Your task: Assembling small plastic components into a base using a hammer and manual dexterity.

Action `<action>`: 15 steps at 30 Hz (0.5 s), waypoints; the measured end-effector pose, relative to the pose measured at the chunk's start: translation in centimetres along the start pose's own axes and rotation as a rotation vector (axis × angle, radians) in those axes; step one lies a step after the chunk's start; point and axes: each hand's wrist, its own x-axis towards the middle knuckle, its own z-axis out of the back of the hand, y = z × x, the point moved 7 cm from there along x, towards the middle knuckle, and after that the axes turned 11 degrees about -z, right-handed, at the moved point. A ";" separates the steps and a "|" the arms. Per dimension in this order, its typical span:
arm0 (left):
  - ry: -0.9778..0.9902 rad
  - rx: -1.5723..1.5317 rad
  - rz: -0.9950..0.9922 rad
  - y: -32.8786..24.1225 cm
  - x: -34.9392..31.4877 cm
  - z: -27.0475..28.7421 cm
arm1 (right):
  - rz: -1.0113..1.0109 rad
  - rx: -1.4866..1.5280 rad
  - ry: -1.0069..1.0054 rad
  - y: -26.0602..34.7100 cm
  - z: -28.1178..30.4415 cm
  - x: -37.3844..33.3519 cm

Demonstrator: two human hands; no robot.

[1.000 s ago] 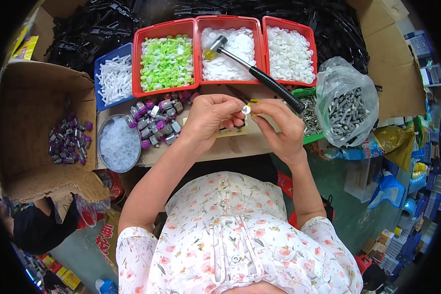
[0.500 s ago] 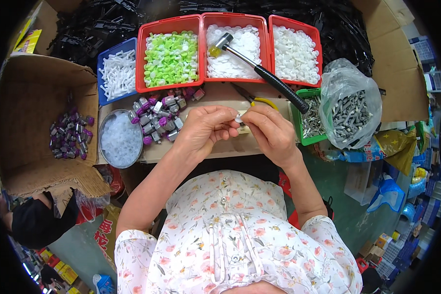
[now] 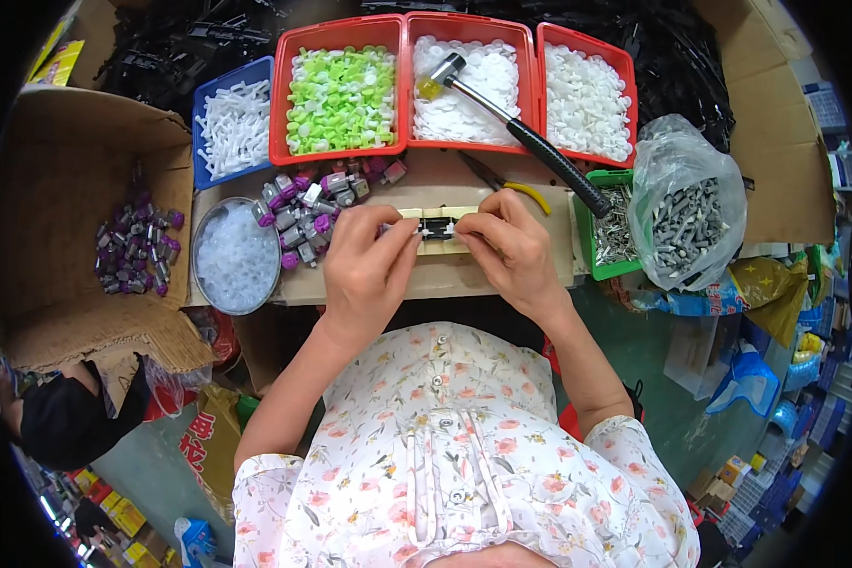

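The left hand [image 3: 364, 270] and the right hand [image 3: 511, 251] meet over the middle of the worktop [image 3: 502, 275], both pinching one small dark part [image 3: 435, 227] that sits on a pale yellow fixture block [image 3: 445, 216]. The fingers of the left hand are narrowed on the part's left end; the fingers of the right hand are narrowed on its right end, with the thumb and forefinger tips close together. The part lies between the two hands, touching the block, near the centre of the worktop. Just left of the left hand lies a loose heap of grey and purple pieces [image 3: 317, 204], and left of that stands a round metal bowl [image 3: 235, 256] filled with clear pieces. Along the far edge stand four trays: a blue tray [image 3: 204, 118] of white pieces at the left, then a red tray [image 3: 279, 95] of green pieces, a red tray [image 3: 469, 21] of white discs and a third red tray [image 3: 625, 104] of white discs. A hammer [image 3: 521, 133] with a black grip rests slantwise, its head on the middle red tray and its handle reaching toward a green tray [image 3: 601, 270] of metal pins at the right. Yellow-handled pliers [image 3: 511, 185] lie just beyond the right hand. A clear bag [image 3: 686, 208] of grey metal parts sits right of the green tray. An open cardboard box [image 3: 57, 208] at the far left holds more purple pieces.
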 end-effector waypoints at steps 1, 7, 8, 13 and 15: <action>0.002 0.078 -0.096 -0.5 -0.3 -0.1 | 0.010 -0.013 0.000 0.0 -0.2 0.0; 0.059 0.164 -0.246 -0.8 -2.1 -1.4 | 0.041 -0.058 0.039 0.4 -1.2 0.3; 0.090 0.163 -0.247 -0.7 -2.2 -1.7 | 0.043 -0.059 0.044 0.5 -1.2 0.4; 0.084 0.175 -0.256 -0.6 -2.6 -1.8 | 0.057 -0.113 0.058 0.8 -1.6 0.6; 0.090 0.180 -0.255 -0.5 -2.7 -1.8 | 0.045 -0.119 0.073 0.8 -1.6 0.7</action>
